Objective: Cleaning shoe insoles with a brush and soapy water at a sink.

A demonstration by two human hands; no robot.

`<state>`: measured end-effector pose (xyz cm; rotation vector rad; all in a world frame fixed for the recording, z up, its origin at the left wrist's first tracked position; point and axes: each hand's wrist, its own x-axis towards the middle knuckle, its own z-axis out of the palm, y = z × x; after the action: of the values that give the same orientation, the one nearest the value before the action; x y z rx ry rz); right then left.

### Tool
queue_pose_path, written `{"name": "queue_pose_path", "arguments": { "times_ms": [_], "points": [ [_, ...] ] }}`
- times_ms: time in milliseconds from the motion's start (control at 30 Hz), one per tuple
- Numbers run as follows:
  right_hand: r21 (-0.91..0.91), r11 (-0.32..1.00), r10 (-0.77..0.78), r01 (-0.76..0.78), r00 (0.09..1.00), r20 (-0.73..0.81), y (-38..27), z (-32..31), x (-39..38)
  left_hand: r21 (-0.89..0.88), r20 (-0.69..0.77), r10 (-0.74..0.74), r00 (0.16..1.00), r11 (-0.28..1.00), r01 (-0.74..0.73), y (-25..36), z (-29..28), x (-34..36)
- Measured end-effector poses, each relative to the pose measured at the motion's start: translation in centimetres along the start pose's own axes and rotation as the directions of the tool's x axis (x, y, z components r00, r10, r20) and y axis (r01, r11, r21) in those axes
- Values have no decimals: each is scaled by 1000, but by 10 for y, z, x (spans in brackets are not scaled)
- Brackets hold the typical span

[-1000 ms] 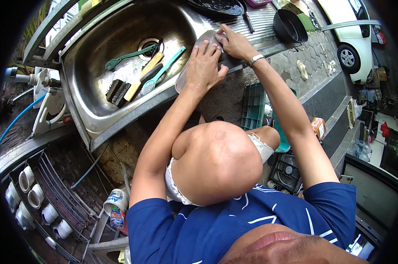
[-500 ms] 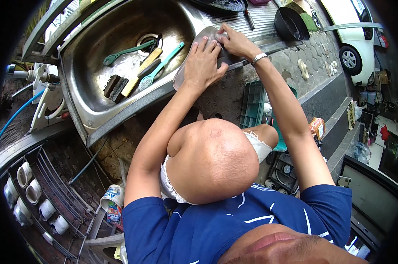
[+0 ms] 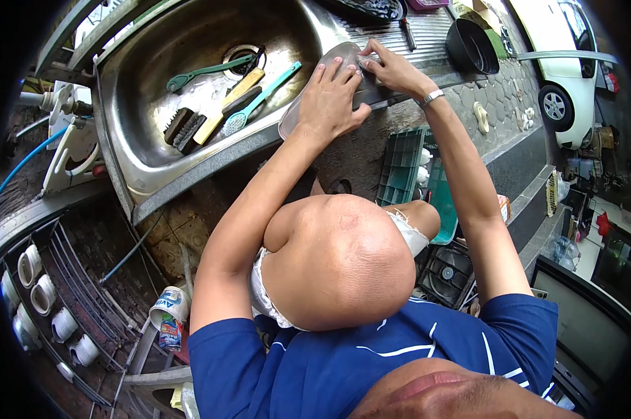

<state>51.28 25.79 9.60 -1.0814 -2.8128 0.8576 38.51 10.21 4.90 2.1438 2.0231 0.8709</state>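
A flat grey piece shaped like a shoe sole (image 3: 288,124) lies along the near right rim of the sink. My left hand (image 3: 327,103) rests on it, fingers stretched and slightly apart, thumb out to the side. At the piece's far end, my right hand (image 3: 398,74) has thumb and fingertips pinched together. A small pale bit shows at those fingertips, too small to name. In the metal sink (image 3: 145,183) are a green-handled brush (image 3: 205,75), a turquoise brush (image 3: 265,96), a wooden-handled brush (image 3: 226,110) and dark-bristled brush heads (image 3: 184,130).
A black bucket (image 3: 471,47) stands right of the ribbed drainboard, where a dark-handled tool (image 3: 407,33) lies. Below is a green crate (image 3: 403,164). White shoes (image 3: 43,295) hang on a rack at left. A blue hose (image 3: 24,167) runs beside the sink. A white car (image 3: 565,56) is parked far right.
The view has shifted slightly. My left hand stays spread on the grey piece. My right fingertips stay pinched at its far end, with only a small shift.
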Motion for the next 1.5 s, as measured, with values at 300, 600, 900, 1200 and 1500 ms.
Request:
{"name": "queue_pose_path", "arguments": {
  "times_ms": [300,600,900,1200,1500],
  "points": [
    [-40,999,29,-30,999,-29,-1,-5,6,-1,9,8,1000,1000,-8,3,-4,6],
    [-83,987,120,-138,975,-186,-16,0,3,44,59,5,998,999,-7,4,-18,5],
    [47,981,191,-186,961,-198,-20,-8,-21,19,-11,-2,1000,1000,2,1,-7,-5],
    [-75,997,11,-13,1000,-30,-26,1,-6,3,23,-19,1000,1000,19,-3,-13,-7],
    [47,993,114,-108,980,-163,-17,-12,42,-263,209,-73,975,956,128,-19,-19,10]
  ]
}}
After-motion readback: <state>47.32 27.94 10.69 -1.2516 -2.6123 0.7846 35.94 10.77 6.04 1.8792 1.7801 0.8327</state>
